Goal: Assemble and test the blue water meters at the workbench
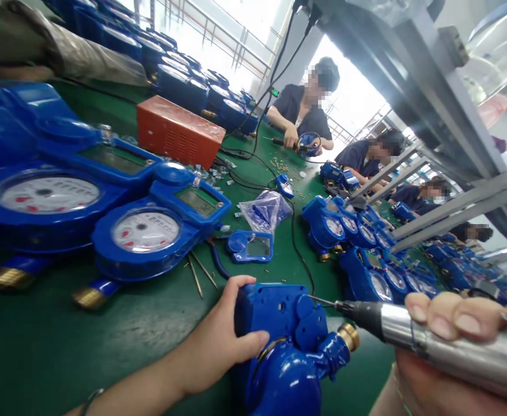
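Observation:
A blue water meter with a brass threaded end lies turned over on the green bench in front of me. My left hand grips its housing, thumb on the near face and fingers over the far edge. In my right hand is an electric screwdriver with a silver body and black nose. Its thin bit points left and reaches the edge of the housing, by a round blue cover; whether it sits in a screw I cannot tell. Just beyond the meter lies a loose blue display cover.
Large blue meters stand at left, more in rows at right. An orange box, a plastic bag of blue parts, cables and scattered screws lie behind. A metal shelf frame slants overhead. Co-workers sit along the bench; a sleeve reaches in upper left.

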A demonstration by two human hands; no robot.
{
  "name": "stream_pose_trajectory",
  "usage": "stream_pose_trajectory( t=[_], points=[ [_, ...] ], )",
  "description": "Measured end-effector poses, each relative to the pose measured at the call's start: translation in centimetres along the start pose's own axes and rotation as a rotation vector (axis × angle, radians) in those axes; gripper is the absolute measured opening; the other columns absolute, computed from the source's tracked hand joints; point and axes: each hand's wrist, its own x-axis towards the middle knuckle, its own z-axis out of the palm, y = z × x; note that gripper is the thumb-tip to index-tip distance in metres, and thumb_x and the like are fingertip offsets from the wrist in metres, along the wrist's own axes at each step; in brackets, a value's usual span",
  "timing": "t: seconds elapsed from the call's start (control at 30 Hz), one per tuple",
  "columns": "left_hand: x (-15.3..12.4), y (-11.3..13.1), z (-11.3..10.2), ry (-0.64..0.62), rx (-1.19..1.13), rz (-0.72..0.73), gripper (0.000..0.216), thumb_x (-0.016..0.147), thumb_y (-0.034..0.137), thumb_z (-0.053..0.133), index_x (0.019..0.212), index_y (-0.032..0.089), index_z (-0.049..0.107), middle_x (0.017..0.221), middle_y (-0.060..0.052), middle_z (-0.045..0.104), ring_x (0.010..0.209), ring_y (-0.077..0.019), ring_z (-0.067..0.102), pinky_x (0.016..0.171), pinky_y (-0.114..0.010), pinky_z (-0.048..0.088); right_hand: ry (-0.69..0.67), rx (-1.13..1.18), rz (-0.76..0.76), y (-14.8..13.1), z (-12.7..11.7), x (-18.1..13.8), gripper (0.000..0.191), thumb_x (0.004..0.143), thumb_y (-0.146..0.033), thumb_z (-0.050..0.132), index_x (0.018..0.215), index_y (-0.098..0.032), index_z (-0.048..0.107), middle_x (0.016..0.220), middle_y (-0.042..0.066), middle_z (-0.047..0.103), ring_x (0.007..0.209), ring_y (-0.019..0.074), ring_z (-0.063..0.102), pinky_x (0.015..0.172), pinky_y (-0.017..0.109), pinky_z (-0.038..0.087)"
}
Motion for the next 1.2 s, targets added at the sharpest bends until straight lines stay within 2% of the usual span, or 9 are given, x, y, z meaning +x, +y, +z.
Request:
stream_pose_trajectory(
  t=[0.1,0.2,0.33,0.5,0.67,0.87,1.2],
  points=[
    [0.1,-0.2,-0.1,0.013,0.010,0.007,0.069,0.069,0.037,0.067,0.125,0.024,0.028,0.110,-0.008,0.054,0.098,-0.0282,0.057,0.086,-0.043,0.047,0.061,0.028,0.041,0.4,1.1,0.2,0.030,0.073,-0.029,0.062,0.101,-0.020,0.054,0.076,-0.003,0.051,0.065,0.0134,0.049,0.063,0.034,0.046],
    [0.2,-0.3,0.0,0.034,0.005,0.000,0.070,0.069,0.039,0.067,0.126,0.024,0.028,0.110,-0.008,0.055,0.097,-0.0287,0.058,0.085,-0.043,0.048,0.096,0.071,0.053,1.3,1.7,0.5,0.028,0.070,-0.027,0.060,0.097,-0.021,0.054,0.072,-0.003,0.053,0.062,0.0132,0.048,0.061,0.033,0.044],
    [0.3,-0.4,0.2,0.040,-0.014,-0.026,0.071,0.069,0.040,0.066,0.127,0.025,0.028,0.110,-0.008,0.055,0.093,-0.0278,0.059,0.082,-0.042,0.050,0.015,0.095,0.041,3.6,2.2,0.6,0.025,0.070,-0.028,0.057,0.094,-0.021,0.054,0.068,-0.002,0.054,0.057,0.0149,0.049,0.057,0.034,0.042],
    [0.3,-0.6,0.1,0.043,-0.030,-0.013,0.070,0.068,0.037,0.067,0.126,0.025,0.029,0.112,-0.009,0.054,0.096,-0.0286,0.058,0.083,-0.042,0.049,-0.006,0.109,0.060,5.8,2.9,-0.2,0.025,0.071,-0.025,0.054,0.096,-0.021,0.051,0.069,-0.001,0.053,0.059,0.0163,0.051,0.057,0.035,0.043],
    [0.2,-0.9,0.2,0.028,-0.060,-0.021,0.071,0.069,0.037,0.066,0.128,0.025,0.027,0.114,-0.009,0.054,0.093,-0.0269,0.059,0.081,-0.040,0.049,-0.062,0.086,0.039,5.8,3.0,-0.7,0.026,0.070,-0.024,0.053,0.096,-0.020,0.051,0.069,-0.001,0.054,0.059,0.0165,0.051,0.058,0.036,0.043],
    [0.2,-0.4,0.0,-0.017,-0.039,-0.054,0.071,0.069,0.035,0.067,0.127,0.026,0.027,0.112,-0.008,0.054,0.092,-0.0258,0.059,0.081,-0.039,0.050,-0.062,0.114,0.034,6.1,2.8,0.0,0.026,0.071,-0.025,0.054,0.096,-0.019,0.053,0.069,-0.001,0.054,0.057,0.0157,0.051,0.056,0.034,0.044],
    [0.0,-0.2,0.1,-0.025,-0.088,-0.047,0.071,0.069,0.038,0.066,0.127,0.026,0.026,0.112,-0.008,0.054,0.090,-0.0257,0.060,0.079,-0.039,0.050,-0.194,0.147,0.065,5.7,2.5,0.0,0.025,0.073,-0.022,0.052,0.098,-0.019,0.050,0.071,0.000,0.053,0.060,0.0168,0.052,0.058,0.036,0.043]
  ],
)
